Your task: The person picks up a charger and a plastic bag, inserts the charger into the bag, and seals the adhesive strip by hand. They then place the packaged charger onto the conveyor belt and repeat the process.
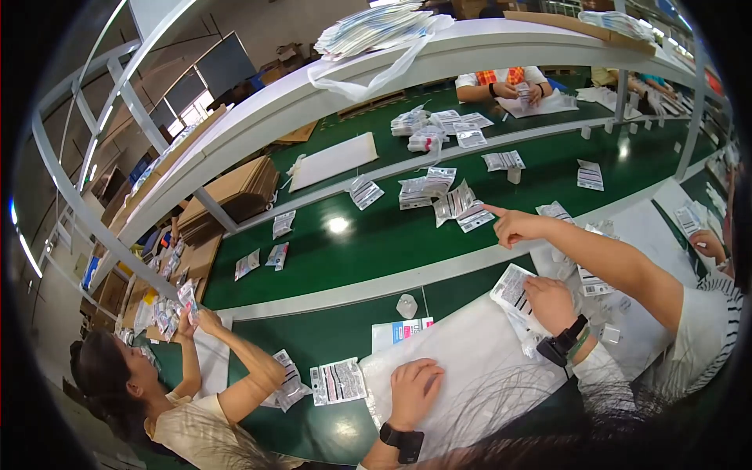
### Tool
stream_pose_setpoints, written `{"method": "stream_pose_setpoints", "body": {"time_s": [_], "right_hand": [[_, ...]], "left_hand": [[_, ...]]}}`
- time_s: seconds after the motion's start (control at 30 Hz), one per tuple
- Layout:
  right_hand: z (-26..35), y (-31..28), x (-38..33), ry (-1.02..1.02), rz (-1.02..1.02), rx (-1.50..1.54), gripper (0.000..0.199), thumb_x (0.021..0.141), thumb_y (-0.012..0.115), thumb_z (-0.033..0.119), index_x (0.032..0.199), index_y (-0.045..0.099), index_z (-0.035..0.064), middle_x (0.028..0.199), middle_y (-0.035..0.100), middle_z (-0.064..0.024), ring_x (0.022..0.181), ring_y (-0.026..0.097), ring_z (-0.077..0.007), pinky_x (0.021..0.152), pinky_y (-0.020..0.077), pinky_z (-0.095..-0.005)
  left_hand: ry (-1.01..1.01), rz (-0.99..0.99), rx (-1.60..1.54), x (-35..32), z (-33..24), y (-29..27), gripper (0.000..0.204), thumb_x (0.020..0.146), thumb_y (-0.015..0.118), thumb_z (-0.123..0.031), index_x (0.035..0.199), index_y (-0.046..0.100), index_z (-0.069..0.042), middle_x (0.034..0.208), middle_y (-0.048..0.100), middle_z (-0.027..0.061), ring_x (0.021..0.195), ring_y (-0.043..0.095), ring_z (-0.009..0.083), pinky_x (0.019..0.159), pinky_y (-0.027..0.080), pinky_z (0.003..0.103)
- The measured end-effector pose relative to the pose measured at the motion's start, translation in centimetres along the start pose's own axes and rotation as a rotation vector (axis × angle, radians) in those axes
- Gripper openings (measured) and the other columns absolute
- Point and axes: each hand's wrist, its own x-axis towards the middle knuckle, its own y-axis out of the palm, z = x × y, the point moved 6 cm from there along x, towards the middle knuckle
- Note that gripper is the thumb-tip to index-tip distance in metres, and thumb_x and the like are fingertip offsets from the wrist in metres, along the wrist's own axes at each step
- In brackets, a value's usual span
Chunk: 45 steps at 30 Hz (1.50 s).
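My left hand (pixel 415 393), with a black band at the wrist, rests palm down on a white sheet (pixel 462 348). Its fingers are loosely bent and hold nothing. At the right side of the sheet, my right hand (pixel 550 304) has its fingers over the edge of a silver pouch with printed text (pixel 511 291); its thumb side is partly hidden. A flat printed pouch (pixel 338 381) lies left of the sheet. A white, blue and pink printed packet (pixel 401 332) sticks out at the sheet's far edge, near a small clear piece (pixel 406 306).
A co-worker's arm (pixel 627 254) reaches in from the right, pointing at pouches (pixel 454 205) on the green belt (pixel 337 243). Another person (pixel 211 392) handles a packet at left. A metal rail (pixel 360 280) edges the belt. Across it, someone (pixel 509 82) works below an overhead shelf (pixel 258 110).
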Motion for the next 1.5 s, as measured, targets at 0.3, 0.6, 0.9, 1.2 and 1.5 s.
{"method": "stream_pose_setpoints", "body": {"time_s": [0.3, 0.6, 0.9, 1.2, 1.5], "right_hand": [[1.5, -3.4, -1.0, 0.003, -0.035, 0.27, 0.045, 0.085, 0.072, 0.028, 0.124, 0.063, 0.007, 0.139, 0.057, -0.0092, 0.129, 0.052, -0.0295, 0.109, 0.0395, -0.0455], [1.2, -2.5, -1.4, -0.068, -0.008, 0.417, 0.047, 0.085, 0.073, 0.033, 0.125, 0.064, 0.0107, 0.133, 0.06, -0.0066, 0.131, 0.051, -0.0299, 0.109, 0.0387, -0.0458], [0.5, -3.1, -1.4, 0.0, -0.032, 0.419, 0.047, 0.086, 0.073, 0.036, 0.125, 0.065, 0.0121, 0.133, 0.06, -0.0051, 0.131, 0.051, -0.0285, 0.11, 0.0387, -0.046], [-0.7, -1.6, -1.6, -0.057, -0.009, 0.444, 0.048, 0.084, 0.074, 0.035, 0.125, 0.065, 0.0113, 0.134, 0.06, -0.0051, 0.131, 0.05, -0.029, 0.111, 0.0374, -0.0472], [0.0, -1.8, -1.8, -0.074, -0.074, 0.462, 0.048, 0.081, 0.075, 0.03, 0.122, 0.065, 0.0079, 0.135, 0.059, -0.0069, 0.132, 0.05, -0.0306, 0.112, 0.036, -0.0482]], "left_hand": [[0.087, 0.043, 0.054, 10.3, 0.5, -7.7, 0.02, 0.086, 0.072, -0.009, 0.106, 0.071, -0.007, 0.103, 0.07, 0.0099, 0.093, 0.069, 0.0282, 0.08, 0.055, 0.036], [-0.035, 0.225, 0.515, 37.0, 22.7, 1.0, 0.055, 0.085, 0.073, -0.031, 0.134, 0.056, -0.012, 0.141, 0.054, 0.0149, 0.113, 0.065, 0.0315, 0.093, 0.054, 0.043], [-0.181, -0.191, 0.494, 46.9, 26.0, 2.5, 0.025, 0.089, 0.067, -0.036, 0.101, 0.07, -0.014, 0.097, 0.073, 0.0138, 0.094, 0.07, 0.0364, 0.084, 0.055, 0.048], [-0.048, -0.2, -0.318, 38.7, 11.8, -2.9, 0.022, 0.102, 0.056, -0.023, 0.112, 0.068, -0.008, 0.103, 0.071, 0.0035, 0.091, 0.067, 0.0148, 0.072, 0.052, 0.028], [-0.003, 0.242, -0.864, 27.1, -7.9, 4.7, 0.03, 0.095, 0.065, -0.01, 0.124, 0.06, -0.004, 0.117, 0.068, 0.0059, 0.106, 0.065, 0.0179, 0.096, 0.05, 0.031]]}}
